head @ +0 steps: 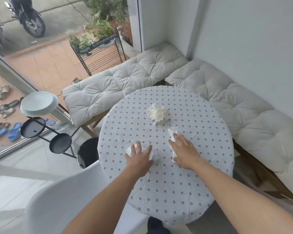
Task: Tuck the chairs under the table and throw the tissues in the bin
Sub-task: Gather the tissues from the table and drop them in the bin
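Observation:
A round table [167, 191] with a white, blue-flowered cloth fills the middle. Three crumpled white tissues lie on it. The largest tissue [157, 113] sits alone toward the far side. My left hand [139, 157] lies flat over a second tissue [129, 150], fingers spread. My right hand [183, 150] rests with spread fingers on a third tissue [173, 132], which sticks out beyond the fingertips. A white chair [61, 200] stands at the table's near left, its back toward me. A black bin [88, 152] sits on the floor left of the table.
Cushioned benches [125, 83] line the window and the wall [243, 115] behind the table. A black stand with round trays [60, 142] and a white plate [38, 103] stands at left by the glass door. Shoes, plants and a motorbike are outside.

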